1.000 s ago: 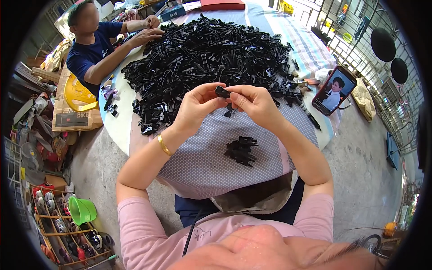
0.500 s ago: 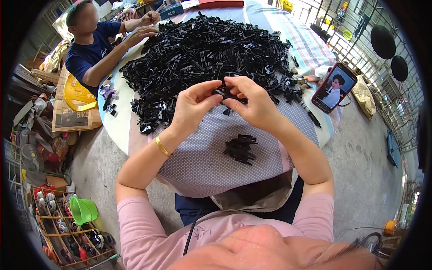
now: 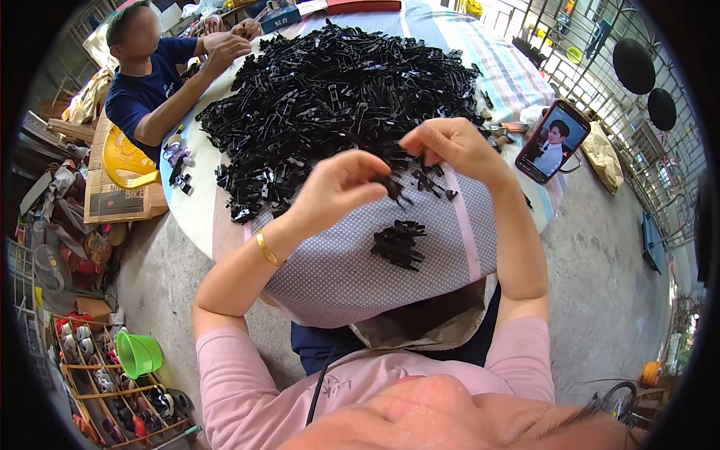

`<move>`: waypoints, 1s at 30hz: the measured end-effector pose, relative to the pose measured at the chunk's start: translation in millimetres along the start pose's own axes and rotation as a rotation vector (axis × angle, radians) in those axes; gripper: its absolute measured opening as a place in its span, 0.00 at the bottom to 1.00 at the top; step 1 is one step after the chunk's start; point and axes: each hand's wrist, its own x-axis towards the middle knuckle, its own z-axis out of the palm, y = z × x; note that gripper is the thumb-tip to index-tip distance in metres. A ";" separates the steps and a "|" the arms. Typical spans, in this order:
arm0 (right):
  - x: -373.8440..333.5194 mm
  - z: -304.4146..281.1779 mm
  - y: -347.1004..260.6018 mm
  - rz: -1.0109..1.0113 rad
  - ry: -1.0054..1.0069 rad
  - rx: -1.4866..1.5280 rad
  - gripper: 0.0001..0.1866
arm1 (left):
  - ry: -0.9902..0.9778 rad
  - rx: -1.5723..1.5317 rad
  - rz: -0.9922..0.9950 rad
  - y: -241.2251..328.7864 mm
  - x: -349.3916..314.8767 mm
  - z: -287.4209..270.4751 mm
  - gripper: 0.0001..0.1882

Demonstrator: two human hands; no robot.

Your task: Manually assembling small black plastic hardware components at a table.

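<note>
A broad heap of black plastic clips (image 3: pixel 337 90) covers much of the table. Between the thumb and fingers of my left hand (image 3: pixel 341 187) is a small black clip (image 3: pixel 395 189), blurred, held over the near edge of the heap. My right hand (image 3: pixel 454 146) is at the heap's near right edge, thumb and fingers closed together; whatever lies between the fingertips is hidden against the black clips. A few loose clips (image 3: pixel 435 182) lie just below it. Closer to me, a small separate pile of clips (image 3: pixel 400 244) rests on the dotted cloth (image 3: pixel 322 277).
Across the table at the left, a person (image 3: pixel 154 97) has both hands at the heap's edge. A phone (image 3: pixel 553 142) showing a video stands at the right. Below the table edge, an open brown bag (image 3: pixel 420 330) lies over my lap. A green bucket (image 3: pixel 139 354) stands lower left.
My hands have parted: the left lowered slightly with the clip, the right moved right and outward to the heap's edge. The other person's hands shifted slightly left.
</note>
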 end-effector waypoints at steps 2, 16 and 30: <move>-3.5 -13.5 -1.5 0.050 -0.036 -0.445 0.15 | -0.127 0.245 0.005 0.9 -4.4 9.5 0.14; -9.9 3.9 -8.2 -0.019 -0.017 -0.681 0.10 | 0.164 1.244 0.047 7.6 0.5 -45.9 0.07; 0.1 47.4 4.4 -0.463 0.270 -0.341 0.10 | 0.085 -0.390 -0.088 -7.6 15.4 -35.2 0.13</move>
